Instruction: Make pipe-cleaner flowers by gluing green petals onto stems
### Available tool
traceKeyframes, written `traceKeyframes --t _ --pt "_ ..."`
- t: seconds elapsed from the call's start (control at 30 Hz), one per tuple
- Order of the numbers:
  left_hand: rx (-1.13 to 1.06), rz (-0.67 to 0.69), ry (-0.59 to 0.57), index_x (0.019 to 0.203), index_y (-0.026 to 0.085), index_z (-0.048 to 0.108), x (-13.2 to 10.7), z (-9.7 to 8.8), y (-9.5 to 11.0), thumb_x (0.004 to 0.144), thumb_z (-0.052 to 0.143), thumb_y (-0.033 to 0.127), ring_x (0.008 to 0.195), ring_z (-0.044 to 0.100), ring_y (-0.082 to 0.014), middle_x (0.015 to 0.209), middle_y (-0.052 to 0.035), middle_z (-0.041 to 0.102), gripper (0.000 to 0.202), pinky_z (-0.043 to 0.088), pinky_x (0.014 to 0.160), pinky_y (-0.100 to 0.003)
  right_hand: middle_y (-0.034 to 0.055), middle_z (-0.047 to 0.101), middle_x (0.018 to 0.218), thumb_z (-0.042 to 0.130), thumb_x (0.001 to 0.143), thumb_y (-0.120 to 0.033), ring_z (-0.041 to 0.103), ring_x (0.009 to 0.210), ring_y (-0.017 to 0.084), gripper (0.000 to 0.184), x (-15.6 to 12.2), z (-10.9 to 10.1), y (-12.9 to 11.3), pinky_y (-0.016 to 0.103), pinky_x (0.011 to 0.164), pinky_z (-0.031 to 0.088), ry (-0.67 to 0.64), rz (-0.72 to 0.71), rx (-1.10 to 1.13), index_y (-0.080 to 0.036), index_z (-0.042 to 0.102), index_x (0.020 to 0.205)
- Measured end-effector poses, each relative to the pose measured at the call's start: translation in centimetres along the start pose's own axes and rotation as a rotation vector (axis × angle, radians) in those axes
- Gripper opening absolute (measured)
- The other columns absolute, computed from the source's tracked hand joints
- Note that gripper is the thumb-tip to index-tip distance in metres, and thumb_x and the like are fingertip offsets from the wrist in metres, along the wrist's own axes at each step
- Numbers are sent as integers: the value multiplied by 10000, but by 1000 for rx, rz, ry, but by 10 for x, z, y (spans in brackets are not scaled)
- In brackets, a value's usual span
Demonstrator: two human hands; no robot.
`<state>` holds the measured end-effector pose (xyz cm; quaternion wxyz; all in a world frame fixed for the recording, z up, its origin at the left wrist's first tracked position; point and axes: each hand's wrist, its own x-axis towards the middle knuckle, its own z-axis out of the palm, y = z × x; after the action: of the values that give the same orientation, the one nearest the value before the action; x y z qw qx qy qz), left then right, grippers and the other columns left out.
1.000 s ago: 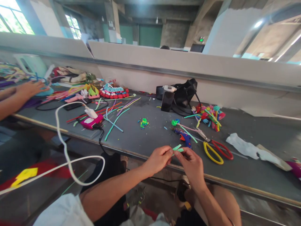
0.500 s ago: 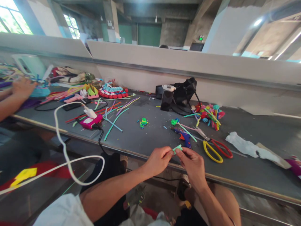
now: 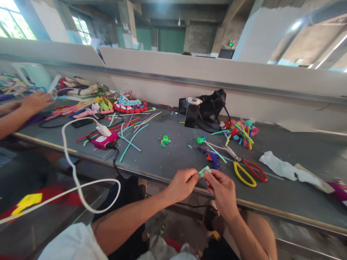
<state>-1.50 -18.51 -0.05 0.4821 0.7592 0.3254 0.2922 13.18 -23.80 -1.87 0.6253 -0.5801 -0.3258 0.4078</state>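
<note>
Between the fingertips of both hands is a short bent piece of light green pipe cleaner (image 3: 204,171), just over the table's front edge. My left hand (image 3: 184,184) pinches its left end, and my right hand (image 3: 222,186) pinches its right end with thumb and fingers. Beyond the hands lies a blue glue gun (image 3: 213,159) with an orange trigger. To its right rest scissors (image 3: 248,169) with one yellow and one red handle. A green pipe-cleaner tuft (image 3: 201,139) on a stem sits behind the glue gun.
Small green and yellow bits (image 3: 165,141) lie mid-table. Loose pipe cleaners (image 3: 134,139) and a magenta power adapter (image 3: 105,140) with a white cable are left. A black bag (image 3: 215,106) and colourful pipe-cleaner flowers (image 3: 241,131) stand behind. Another person's hand (image 3: 38,102) is far left.
My hands stay nearly in place; the green piece is turned slightly and shows a wider face. The other person's hand at far left has moved to the right.
</note>
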Motion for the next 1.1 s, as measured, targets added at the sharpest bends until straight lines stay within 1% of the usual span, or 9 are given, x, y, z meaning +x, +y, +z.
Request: traceKeyframes --t 0.2,0.4,0.5,0.67,0.77,0.83,0.93,1.0,1.1 --pt "47 26 6 673 176 452 0 1 -5 941 425 338 619 349 -105 623 48 390 314 263 592 -240 -36 497 565 811 664 -496 345 452 56 470 2 -3 -3 179 373 256 -74 17 11 -132 762 957" --pt "36 -35 -75 653 184 405 2 -3 -5 939 429 371 606 333 -106 608 50 351 342 253 566 -237 -48 444 540 809 682 -480 319 463 59 393 2 -6 -4 188 394 245 -56 -7 25 -137 760 869" --pt "22 -40 -133 700 179 473 3 -8 -3 941 425 397 618 350 -109 623 48 371 329 266 568 -232 -55 433 531 807 689 -480 314 456 58 371 2 -6 -2 191 397 241 -38 -27 10 -146 749 840" --pt "107 32 -111 762 161 585 2 -18 -1 929 432 329 635 413 -108 659 29 485 282 289 595 -229 -34 513 552 751 734 -532 364 434 67 414 3 -8 -3 204 399 268 -101 -51 -99 -141 733 867" --pt "102 -22 -64 774 156 614 5 -32 -5 916 441 335 556 364 -96 592 44 437 288 247 538 -231 55 670 757 613 805 -610 526 511 131 534 20 -35 -12 264 481 427 -20 -166 -355 -143 720 1041" --pt "75 -85 -20 776 151 629 9 -44 -13 902 454 364 521 319 -92 555 56 380 304 214 511 -236 108 709 896 542 815 -626 641 679 222 590 39 -70 -18 348 640 507 203 -254 -657 -143 694 1116" --pt "8 -182 30 754 147 631 14 -61 -25 867 491 407 504 287 -84 545 64 348 317 191 493 -236 223 686 1083 534 788 -587 644 988 379 734 70 -128 -19 491 858 475 390 -291 -1159 -59 573 1296" --pt "-72 -250 36 747 145 619 15 -69 -30 841 515 425 489 268 -74 553 67 356 313 179 478 -232 303 640 1141 520 789 -531 604 1061 440 738 87 -156 -14 541 890 437 348 -315 -1420 -7 551 1308" --pt "-185 -321 21 749 145 599 14 -75 -30 808 546 431 459 239 -58 547 77 348 297 166 453 -223 239 700 978 622 716 -443 660 906 385 586 102 -174 -8 460 794 471 182 -344 -1362 -76 658 1172"
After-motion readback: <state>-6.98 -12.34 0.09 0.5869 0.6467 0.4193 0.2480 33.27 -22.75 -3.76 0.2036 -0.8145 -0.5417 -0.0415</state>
